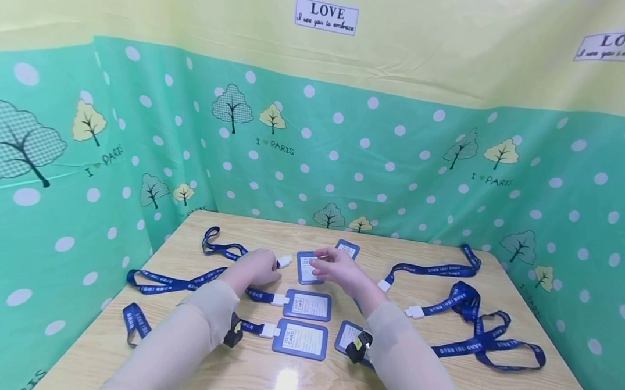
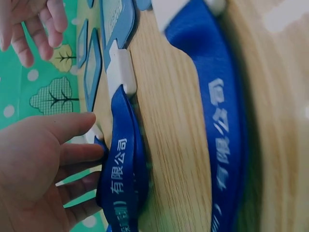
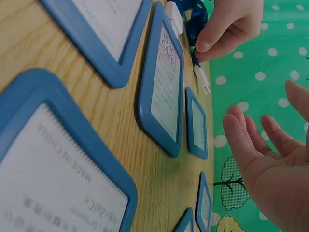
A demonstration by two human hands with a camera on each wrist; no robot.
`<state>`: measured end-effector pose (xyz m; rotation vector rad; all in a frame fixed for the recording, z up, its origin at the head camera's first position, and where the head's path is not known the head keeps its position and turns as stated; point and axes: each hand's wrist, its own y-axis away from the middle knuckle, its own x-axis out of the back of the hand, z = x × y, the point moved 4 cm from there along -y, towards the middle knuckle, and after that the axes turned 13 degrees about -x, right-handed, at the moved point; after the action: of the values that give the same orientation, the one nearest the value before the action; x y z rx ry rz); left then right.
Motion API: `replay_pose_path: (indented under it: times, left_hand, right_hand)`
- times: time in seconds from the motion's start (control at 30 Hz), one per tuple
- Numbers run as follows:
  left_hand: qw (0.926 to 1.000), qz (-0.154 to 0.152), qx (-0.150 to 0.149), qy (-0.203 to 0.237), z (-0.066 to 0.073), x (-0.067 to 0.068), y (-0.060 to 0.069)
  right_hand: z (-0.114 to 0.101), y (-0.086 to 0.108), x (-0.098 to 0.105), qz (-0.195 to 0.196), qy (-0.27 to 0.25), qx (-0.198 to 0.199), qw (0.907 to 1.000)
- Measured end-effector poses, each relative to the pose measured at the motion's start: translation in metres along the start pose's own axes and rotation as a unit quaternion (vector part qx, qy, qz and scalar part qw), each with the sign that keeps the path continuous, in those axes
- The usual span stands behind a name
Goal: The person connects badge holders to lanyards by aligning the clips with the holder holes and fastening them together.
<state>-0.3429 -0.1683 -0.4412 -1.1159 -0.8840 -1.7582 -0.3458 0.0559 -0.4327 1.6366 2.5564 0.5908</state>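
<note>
My left hand (image 1: 256, 268) pinches a blue lanyard near its white clip (image 1: 284, 261), at the back left of the table; the right wrist view shows thumb and forefinger meeting on the strap. Just right of that clip lies a blue-framed card holder (image 1: 303, 271) with a white card in it. Over this holder's right side hovers my right hand (image 1: 343, 273), fingers spread and apart, holding nothing. In the right wrist view its palm (image 3: 280, 179) is bare. Another card holder (image 1: 348, 247) lies behind it, partly covered by the fingers.
Toward me lie two card holders (image 1: 307, 306) joined to lanyards on the left. Another holder (image 1: 347, 334) is partly hidden by my right wrist. Loose blue lanyards (image 1: 435, 270) with white clips lie at the right. A patterned curtain (image 1: 397, 164) hangs behind the wooden table (image 1: 252, 373).
</note>
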Motion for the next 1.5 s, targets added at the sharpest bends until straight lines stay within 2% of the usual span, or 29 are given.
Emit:
replay_pose_path:
  times: [0.23, 0.47, 0.7, 0.93, 1.1, 1.23, 1.5]
  left_hand:
    - [0.9998, -0.008, -0.012, -0.011, -0.001, 0.000, 0.007]
    - [0.9987, -0.003, -0.045, -0.021, 0.002, 0.003, 0.006]
    - [0.9969, 0.041, -0.063, -0.024, 0.018, 0.009, -0.004]
    - [0.9982, 0.046, -0.036, -0.016, 0.023, 0.005, -0.012]
    - [0.9989, 0.039, -0.015, -0.019, 0.019, 0.002, -0.015]
    - [0.9994, 0.032, 0.005, -0.006, 0.012, -0.003, -0.018]
    - [0.9996, 0.027, 0.001, 0.002, 0.010, -0.006, -0.016]
  right_hand:
    - [0.004, 0.004, 0.001, -0.012, 0.010, -0.002, 0.9999]
    - [0.007, 0.005, 0.004, -0.007, 0.023, -0.007, 0.9997]
    - [0.006, 0.005, 0.005, -0.008, 0.020, -0.005, 0.9998]
    - [0.001, 0.006, 0.006, -0.003, 0.014, 0.000, 0.9999]
    - [0.000, 0.008, 0.008, 0.004, 0.019, -0.002, 0.9998]
    - [0.003, 0.006, 0.010, 0.013, 0.032, -0.006, 0.9994]
    - [0.004, 0.005, 0.011, 0.007, 0.037, -0.007, 0.9993]
